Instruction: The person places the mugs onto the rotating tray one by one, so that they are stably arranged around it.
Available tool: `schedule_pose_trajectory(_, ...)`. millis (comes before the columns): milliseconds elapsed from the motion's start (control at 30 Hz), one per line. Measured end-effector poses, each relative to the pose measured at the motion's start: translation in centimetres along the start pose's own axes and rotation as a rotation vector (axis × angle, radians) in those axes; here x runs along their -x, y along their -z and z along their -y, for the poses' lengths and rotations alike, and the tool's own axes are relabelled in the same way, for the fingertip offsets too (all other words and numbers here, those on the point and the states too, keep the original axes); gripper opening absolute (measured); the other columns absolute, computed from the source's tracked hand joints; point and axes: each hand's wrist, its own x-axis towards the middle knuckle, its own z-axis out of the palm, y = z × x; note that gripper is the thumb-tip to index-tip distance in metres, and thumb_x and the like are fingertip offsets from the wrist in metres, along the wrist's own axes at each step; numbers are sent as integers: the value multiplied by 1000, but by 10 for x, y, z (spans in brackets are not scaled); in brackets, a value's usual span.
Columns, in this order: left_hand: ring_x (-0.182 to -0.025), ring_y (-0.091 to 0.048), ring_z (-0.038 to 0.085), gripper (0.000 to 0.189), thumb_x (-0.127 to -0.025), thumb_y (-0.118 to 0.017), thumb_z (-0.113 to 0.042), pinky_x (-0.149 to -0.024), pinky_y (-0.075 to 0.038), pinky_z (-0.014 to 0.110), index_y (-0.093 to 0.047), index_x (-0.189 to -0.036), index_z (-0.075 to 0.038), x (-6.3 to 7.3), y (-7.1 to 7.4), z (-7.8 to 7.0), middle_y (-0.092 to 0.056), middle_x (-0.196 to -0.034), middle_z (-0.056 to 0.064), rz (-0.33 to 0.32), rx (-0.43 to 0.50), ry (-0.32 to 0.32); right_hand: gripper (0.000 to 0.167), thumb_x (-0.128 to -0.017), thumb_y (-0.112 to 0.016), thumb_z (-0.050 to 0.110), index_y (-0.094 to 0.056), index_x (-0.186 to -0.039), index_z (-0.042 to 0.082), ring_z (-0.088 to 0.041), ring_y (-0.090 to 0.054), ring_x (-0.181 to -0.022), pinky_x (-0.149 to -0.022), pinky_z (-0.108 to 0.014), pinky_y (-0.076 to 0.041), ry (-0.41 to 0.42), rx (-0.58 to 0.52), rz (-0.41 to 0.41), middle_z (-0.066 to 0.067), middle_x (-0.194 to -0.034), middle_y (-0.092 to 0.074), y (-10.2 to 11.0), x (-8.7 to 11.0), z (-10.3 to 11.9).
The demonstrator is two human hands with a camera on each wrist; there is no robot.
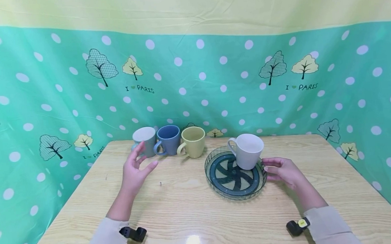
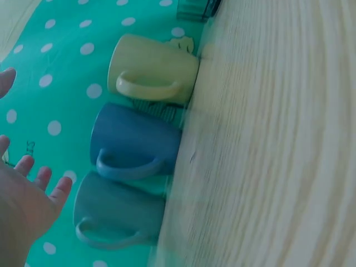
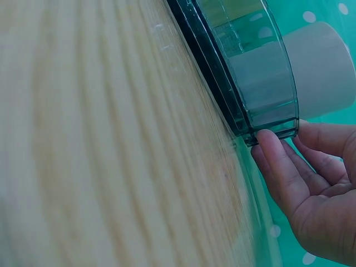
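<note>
Pale wood-grain in the head view: looking down on a worktop (image 1: 186,209) before a green dotted curtain (image 1: 187,78). Seeing a white mug (image 1: 250,150) standing inside a clear, greenish round tray (image 1: 238,196), toward its far right side, with its handle pointing left. Touching the tray's right edge with the right hand (image 1: 283,172), with fingers parted and slightly bent; being unable to tell whether gripping it. Holding the left hand (image 1: 135,172) near a grey-blue mug (image 1: 149,144), with thumb and fingers spread wide around nothing. Seeing a blue mug (image 1: 170,141) and a yellow mug (image 1: 194,143) following to the right in a row.

From the left wrist, looking across these three mugs, and seeing the left hand's spread fingers apart from them. Glimpsing the tray at the top.

From the right wrist, seeing the white mug partly through the tray's wall, and resting fingertips against rim and base edge.
</note>
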Motion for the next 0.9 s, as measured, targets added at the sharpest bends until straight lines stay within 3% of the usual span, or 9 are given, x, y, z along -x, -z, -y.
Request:
schedule_pose_trajectory(167,-125,-43,13,76,-78,-76,9,-103,-44,25,-41,-145,-2,-3,8,2,-43,-144,9,-51,-47,11,52,-92,-63,-1,-42,-138,-14,-18,-62,-107,-84,-37,-59,-1,13,-2,-27,-137,-50,-1,-1,0)
schedule_pose_trajectory(367,-129,-45,25,76,-79,-78,3,-107,-44,38,-42,-145,-4,-7,19,7,-44,-146,10,-96,-108,31,54,-93,-63,1,-40,-139,-13,-21,-60,-112,-84,-37,-59,-8,34,-7,-29,-141,-45,-1,-2,-1)
schedule_pose_trajectory(600,-130,-46,29,71,-80,-77,2,-106,-45,35,-45,-143,-1,-11,27,13,-47,-144,14,-149,-146,69,54,-92,-63,1,-41,-139,-12,-16,-62,-108,-84,-37,-59,-5,29,-8,-30,-142,-44,-1,-1,-2)
schedule_pose_trajectory(900,-125,-52,31,63,-82,-80,-11,-100,-48,25,-52,-139,-5,-14,38,19,-51,-140,11,-197,-228,209,54,-92,-63,0,-39,-139,-13,-16,-62,-107,-85,-37,-59,2,6,-4,-31,-141,-44,0,-1,-3)
